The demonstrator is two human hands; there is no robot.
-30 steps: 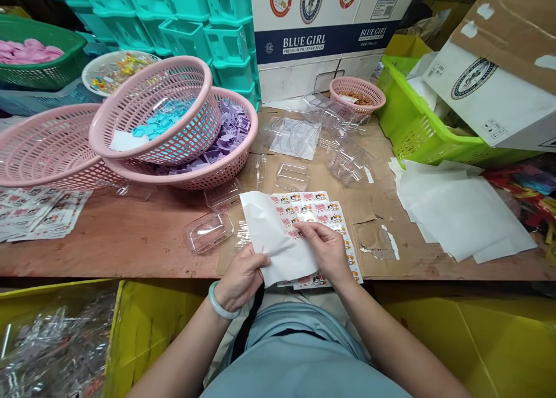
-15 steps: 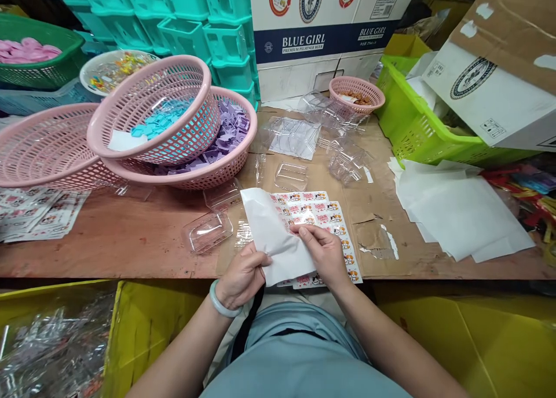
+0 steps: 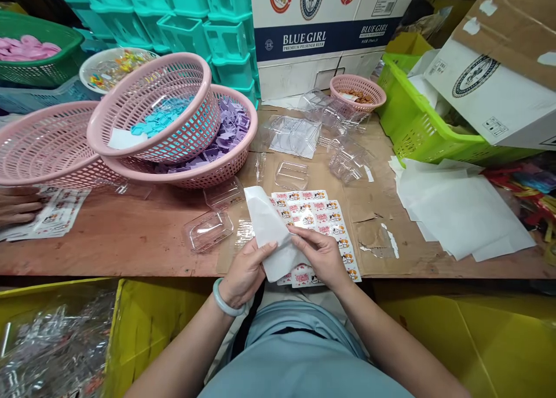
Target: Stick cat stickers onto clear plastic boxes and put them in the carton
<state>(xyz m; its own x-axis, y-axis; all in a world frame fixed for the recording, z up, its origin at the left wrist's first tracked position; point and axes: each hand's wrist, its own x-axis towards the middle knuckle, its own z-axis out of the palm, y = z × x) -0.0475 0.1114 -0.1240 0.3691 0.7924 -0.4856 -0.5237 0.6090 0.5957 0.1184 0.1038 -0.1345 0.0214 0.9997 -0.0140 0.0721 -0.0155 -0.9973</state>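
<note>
A white sheet [image 3: 270, 227], seen from its plain side, is held up in front of me, bent across its middle. My left hand [image 3: 247, 270] pinches its lower left edge between thumb and fingers. At its right side, my right hand [image 3: 320, 252] has thumb and forefinger closed on the sheet. Beneath the sheet and my right hand lie sticker sheets [image 3: 336, 217] printed with cartoon animals and red lettering, partly covered. Clear plastic shells [image 3: 211, 230] rest to the left of my left hand.
Pink baskets [image 3: 237, 169] with purple and blue pieces stand back left. Another person's hand [image 3: 17, 207] touches printed sheets [image 3: 61, 218] at far left. White papers [image 3: 456, 212] and a green crate [image 3: 417, 126] are on the right; a yellow bin [image 3: 125, 322] sits below.
The white sheet in my hands has bent further and looks narrower. Another person's hand has come into view at the far left, over the printed sheets.
</note>
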